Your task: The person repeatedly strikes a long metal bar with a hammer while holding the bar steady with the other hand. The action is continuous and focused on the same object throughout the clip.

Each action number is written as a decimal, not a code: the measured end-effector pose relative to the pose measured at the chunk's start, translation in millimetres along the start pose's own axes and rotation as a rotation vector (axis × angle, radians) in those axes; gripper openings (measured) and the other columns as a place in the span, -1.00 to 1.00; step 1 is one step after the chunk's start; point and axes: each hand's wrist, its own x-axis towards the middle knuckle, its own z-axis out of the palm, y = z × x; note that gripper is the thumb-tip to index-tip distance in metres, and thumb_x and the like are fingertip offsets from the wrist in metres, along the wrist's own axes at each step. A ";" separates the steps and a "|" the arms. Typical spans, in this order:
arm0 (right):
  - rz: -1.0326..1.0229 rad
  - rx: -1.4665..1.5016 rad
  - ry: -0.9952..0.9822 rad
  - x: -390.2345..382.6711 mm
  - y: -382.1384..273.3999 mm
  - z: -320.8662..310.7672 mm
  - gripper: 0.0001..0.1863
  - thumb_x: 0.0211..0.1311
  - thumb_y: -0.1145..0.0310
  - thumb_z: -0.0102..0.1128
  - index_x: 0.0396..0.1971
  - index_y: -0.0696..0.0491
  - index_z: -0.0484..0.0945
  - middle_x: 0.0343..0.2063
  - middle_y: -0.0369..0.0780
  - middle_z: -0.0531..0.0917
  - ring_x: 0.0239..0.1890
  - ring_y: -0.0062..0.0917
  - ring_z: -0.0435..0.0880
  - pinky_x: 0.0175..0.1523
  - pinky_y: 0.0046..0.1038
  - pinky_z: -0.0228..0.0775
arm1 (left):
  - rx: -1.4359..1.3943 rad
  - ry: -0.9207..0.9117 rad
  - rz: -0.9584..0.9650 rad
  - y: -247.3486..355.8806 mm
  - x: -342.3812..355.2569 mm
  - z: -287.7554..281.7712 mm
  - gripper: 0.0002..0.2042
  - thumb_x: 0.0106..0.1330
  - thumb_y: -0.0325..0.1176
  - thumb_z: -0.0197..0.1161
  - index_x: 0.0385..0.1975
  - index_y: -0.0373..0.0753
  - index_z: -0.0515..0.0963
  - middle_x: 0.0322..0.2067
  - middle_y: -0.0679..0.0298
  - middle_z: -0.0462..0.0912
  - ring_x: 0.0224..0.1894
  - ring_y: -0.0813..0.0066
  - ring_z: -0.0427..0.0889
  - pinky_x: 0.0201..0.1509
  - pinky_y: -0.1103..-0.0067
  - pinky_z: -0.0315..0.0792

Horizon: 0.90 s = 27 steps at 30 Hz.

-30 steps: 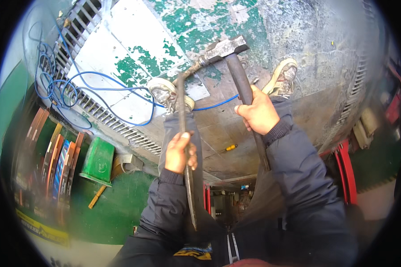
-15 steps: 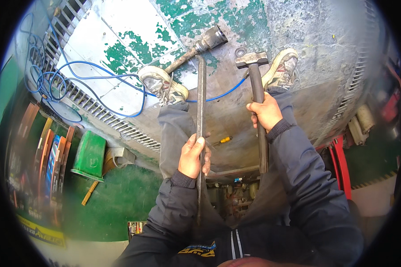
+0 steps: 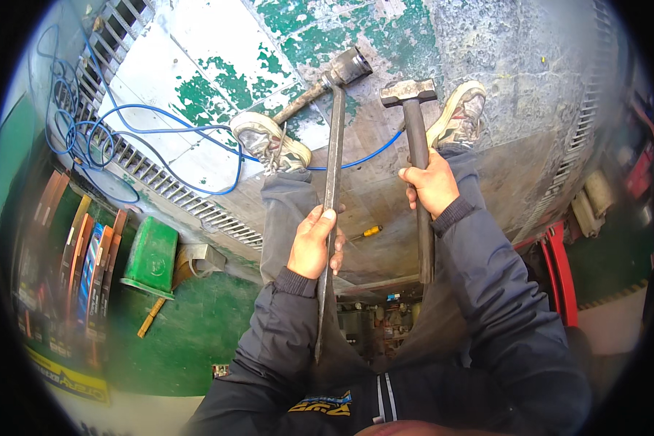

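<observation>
My left hand (image 3: 315, 243) is wrapped round a long steel pry bar (image 3: 334, 156). Its bent far end meets or overlaps the edge of the cup-shaped joint (image 3: 349, 67) on a drive shaft (image 3: 299, 102); whether they touch I cannot tell. The shaft lies slanted on the floor, partly hidden by my left shoe (image 3: 270, 139). In my right hand (image 3: 434, 186) is a sledgehammer (image 3: 415, 123), gripped midway along its dark handle. Its block-shaped head points away from me, beside my right shoe (image 3: 459, 116).
A blue hose (image 3: 156, 131) runs in loops from the left and passes between my shoes. Between my legs lies a yellow-handled screwdriver (image 3: 371, 231). A slotted floor grate (image 3: 167, 190) and a green bin (image 3: 151, 254) are on the left, a red metal frame (image 3: 559, 272) on the right.
The pry bar's bent end has moved slightly right and away from me, up to the shaft's joint. The sledgehammer has shifted a little to the left.
</observation>
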 end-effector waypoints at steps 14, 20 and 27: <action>-0.031 -0.003 -0.085 -6.1 -7.7 20.8 -0.66 0.25 0.43 0.32 -0.03 0.12 0.44 -0.49 -0.24 0.58 -0.63 -0.56 0.57 -0.57 -0.40 0.46 | 0.012 0.004 -0.006 7.0 4.9 -3.6 -0.68 0.65 -0.14 0.00 0.17 -0.22 0.41 -0.57 0.24 0.46 -0.80 0.47 0.36 -0.73 0.48 0.32; 0.017 -0.062 -0.019 -1.7 -10.3 56.6 -0.62 0.19 0.45 0.30 0.00 0.14 0.44 -0.48 -0.18 0.61 -0.62 -0.48 0.61 -0.57 -0.31 0.44 | -0.026 0.003 -0.019 2.1 7.7 -5.7 -0.68 0.65 -0.14 0.00 0.14 -0.25 0.42 -0.57 0.25 0.46 -0.81 0.47 0.35 -0.75 0.48 0.32; -0.049 0.178 -0.321 4.8 -14.3 -33.2 -0.66 0.26 0.36 0.41 -0.07 0.14 0.50 -0.46 -0.28 0.57 -0.63 -0.57 0.53 -0.58 -0.44 0.47 | -0.008 0.012 -0.018 6.6 5.1 -4.9 -0.68 0.65 -0.12 0.01 0.11 -0.25 0.43 -0.57 0.25 0.45 -0.81 0.48 0.34 -0.75 0.46 0.32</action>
